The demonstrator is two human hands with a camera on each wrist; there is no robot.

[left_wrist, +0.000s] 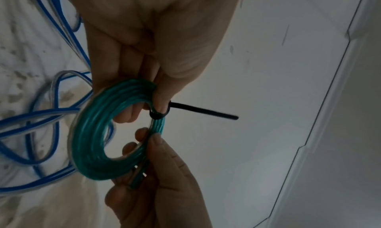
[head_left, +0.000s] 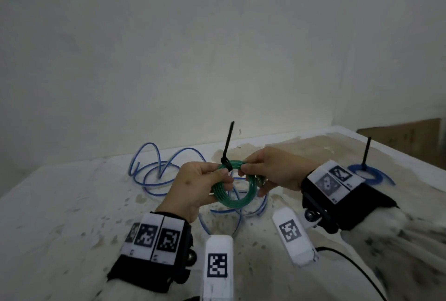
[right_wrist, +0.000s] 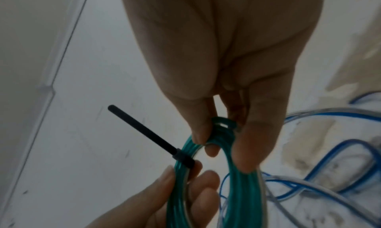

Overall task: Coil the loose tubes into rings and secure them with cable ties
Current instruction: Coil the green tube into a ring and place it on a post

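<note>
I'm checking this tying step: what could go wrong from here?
The black cable tie sits at only one spot on the green tube coil, so the far turns may splay if the left hand or right hand lets go. The loose blue tube beneath could snag the coil.

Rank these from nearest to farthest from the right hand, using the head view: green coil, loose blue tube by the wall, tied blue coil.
1. Green coil: gripped by the right hand.
2. Tied blue coil: on the table, just beyond that wrist, right side.
3. Loose blue tube: far left, past the left hand.
</note>
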